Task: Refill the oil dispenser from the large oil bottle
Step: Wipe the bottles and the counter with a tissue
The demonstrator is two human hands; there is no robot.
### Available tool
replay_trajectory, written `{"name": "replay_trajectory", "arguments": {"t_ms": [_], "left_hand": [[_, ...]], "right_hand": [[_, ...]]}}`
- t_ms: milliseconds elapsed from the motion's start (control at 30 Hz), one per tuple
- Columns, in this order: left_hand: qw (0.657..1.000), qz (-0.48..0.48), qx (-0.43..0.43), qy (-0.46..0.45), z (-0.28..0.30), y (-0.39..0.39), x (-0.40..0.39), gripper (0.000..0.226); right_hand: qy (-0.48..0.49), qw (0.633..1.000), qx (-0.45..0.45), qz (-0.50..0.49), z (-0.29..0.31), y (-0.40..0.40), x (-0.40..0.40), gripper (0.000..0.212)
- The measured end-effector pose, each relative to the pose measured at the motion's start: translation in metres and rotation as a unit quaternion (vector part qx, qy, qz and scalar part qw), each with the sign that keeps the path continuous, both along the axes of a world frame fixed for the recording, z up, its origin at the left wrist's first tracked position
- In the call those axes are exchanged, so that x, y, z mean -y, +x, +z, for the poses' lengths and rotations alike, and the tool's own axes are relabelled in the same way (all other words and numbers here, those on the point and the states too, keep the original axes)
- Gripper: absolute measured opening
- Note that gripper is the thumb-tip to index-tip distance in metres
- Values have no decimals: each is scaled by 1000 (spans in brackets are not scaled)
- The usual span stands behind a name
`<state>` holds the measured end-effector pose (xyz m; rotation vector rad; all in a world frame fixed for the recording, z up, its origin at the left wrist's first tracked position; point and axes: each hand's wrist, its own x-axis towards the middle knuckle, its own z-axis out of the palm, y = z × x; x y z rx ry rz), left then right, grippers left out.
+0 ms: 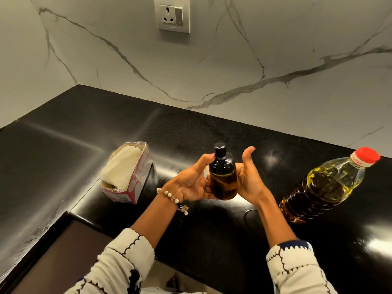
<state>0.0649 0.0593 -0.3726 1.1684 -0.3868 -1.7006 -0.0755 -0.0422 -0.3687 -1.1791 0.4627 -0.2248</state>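
**Small dispenser cradled between two hands above a black counter**

At the far left of the counter (63,158) sits an opened cardboard box (127,172) with pale paper showing inside its clear wrap. Just right of it, the left hand (191,183), a beaded bracelet (171,197) at its wrist, lies palm up, its thumb pressed to the black cap (220,158) of the oil dispenser (223,179). The dispenser is held off the counter between both palms, cap still on, amber oil visible through its glass. The right hand (249,179) cups the bottle's other side with the palm touching it and the thumb lifted clear, fingers hidden behind. Well apart to the right, the large oil bottle (326,183) stands on the counter, red cap (366,157) on, untouched by either hand.
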Motion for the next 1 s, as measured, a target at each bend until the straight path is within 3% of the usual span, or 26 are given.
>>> {"name": "replay_trajectory", "arguments": {"t_ms": [100,233,400,533,600,700,733,800,867,1000], "left_hand": [[999,36,-30,2,-4,0,-1,111],[995,87,-40,19,1,-5,-1,56],[981,187,-27,39,-7,-18,11,114],[965,263,-10,21,-12,-31,22,98],[955,296,-16,33,-12,-37,24,93],[949,311,-35,43,-12,-45,26,108],[947,316,-41,47,-11,-47,25,101],[947,313,-44,52,-8,-50,24,63],[957,282,-23,59,-7,-51,21,29],[959,264,-24,105,-9,-48,17,29]], "right_hand": [[36,999,17,-8,-16,-5,-5,101],[3,995,30,-97,-35,-6,-15,84],[-56,966,26,-252,-39,5,-29,65],[0,944,70,-324,-35,12,-44,38],[-8,938,54,-343,-39,15,-50,38],[-85,901,-22,-424,-46,17,-57,46],[-129,883,-53,-448,-48,15,-56,46],[-222,853,-95,-463,-50,7,-49,39],[-275,849,-105,-439,-51,-4,-38,31],[-302,873,-179,-338,-50,-26,-20,19]]}}
